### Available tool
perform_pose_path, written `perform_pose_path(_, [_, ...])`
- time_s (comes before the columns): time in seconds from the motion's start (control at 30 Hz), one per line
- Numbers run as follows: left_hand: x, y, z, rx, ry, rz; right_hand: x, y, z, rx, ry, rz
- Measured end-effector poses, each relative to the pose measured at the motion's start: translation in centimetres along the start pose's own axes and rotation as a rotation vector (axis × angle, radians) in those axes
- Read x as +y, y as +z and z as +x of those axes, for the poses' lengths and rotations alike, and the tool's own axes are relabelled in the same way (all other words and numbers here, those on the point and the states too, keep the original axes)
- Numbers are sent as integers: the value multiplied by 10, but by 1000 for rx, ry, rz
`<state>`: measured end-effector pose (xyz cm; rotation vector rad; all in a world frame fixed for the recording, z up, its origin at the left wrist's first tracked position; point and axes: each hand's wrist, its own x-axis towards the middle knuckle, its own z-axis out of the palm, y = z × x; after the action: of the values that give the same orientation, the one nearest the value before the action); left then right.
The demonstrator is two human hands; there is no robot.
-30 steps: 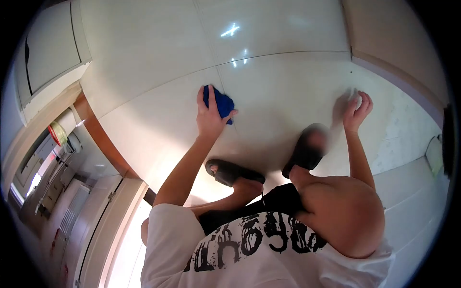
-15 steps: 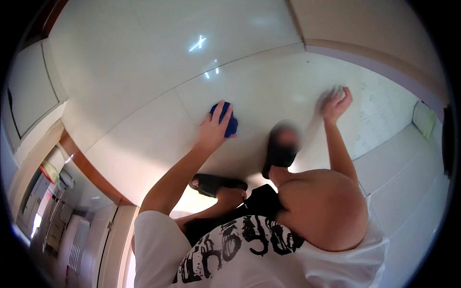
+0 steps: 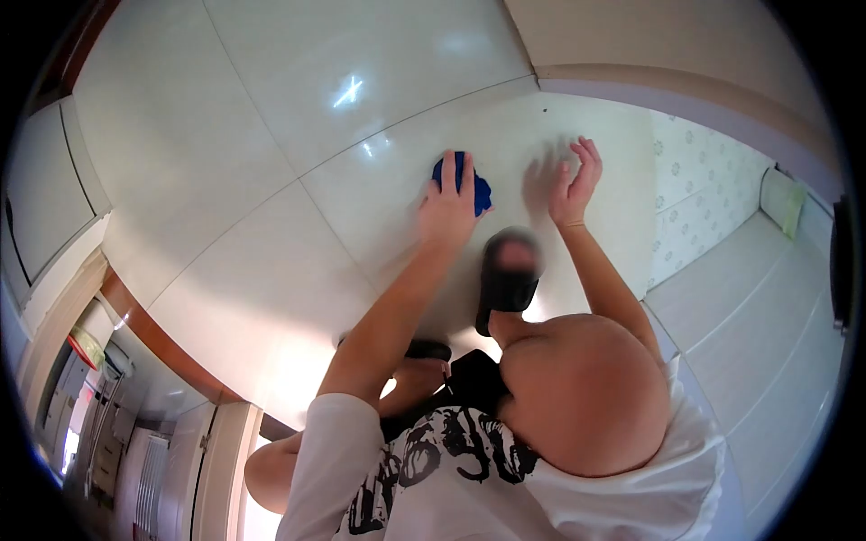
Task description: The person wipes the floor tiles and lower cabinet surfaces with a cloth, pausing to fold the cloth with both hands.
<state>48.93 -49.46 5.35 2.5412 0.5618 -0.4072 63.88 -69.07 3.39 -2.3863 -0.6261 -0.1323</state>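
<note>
My left hand [image 3: 446, 203] lies flat-palmed over a crumpled dark blue cloth [image 3: 482, 194], pressing it on the glossy tiled floor [image 3: 244, 243]. Its fingers spread across the cloth, which shows between and beside them. To the right, my right hand [image 3: 577, 185] hovers with slightly curled fingers apart and nothing in them; its shadow falls on the tile beside it. Between the two arms is my foot in a black slipper [image 3: 510, 284]. The other slipper [image 3: 428, 349] is partly hidden behind my left arm.
A beige panel [image 3: 667, 45] with a ledge borders the floor at upper right. Patterned tile [image 3: 704, 171] and a pale container with a green-yellow bag [image 3: 783, 200] lie at right. A doorway with a wooden threshold [image 3: 167, 338] is at left. A small dark speck [image 3: 545, 110] marks the floor.
My left hand has slid the blue cloth forward and to the right. My right hand has come closer to it, fingers more spread. The view has shifted somewhat.
</note>
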Motion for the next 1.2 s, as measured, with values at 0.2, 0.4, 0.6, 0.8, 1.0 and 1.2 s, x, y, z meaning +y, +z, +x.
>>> perform_pose_path(0.2, [-6,-42,-12,57,102,-142,-48,-4,-3,-354,-284,64])
perform_pose_path(0.4, [-96,-72,-49,173,8,-316,-115,10,6,-793,-544,24])
perform_pose_path(0.6, [-119,-58,-50,322,114,-133,-84,42,-2,-738,-737,-72])
perform_pose_path(0.8, [-113,-44,-41,345,110,-134,-57,31,48,-678,-650,-112])
perform_pose_path(1.0, [-119,-41,-36,346,112,-120,-13,9,72,-442,-418,-224])
perform_pose_path(1.2, [-121,-40,-35,376,117,-117,12,-24,51,-386,-236,-417])
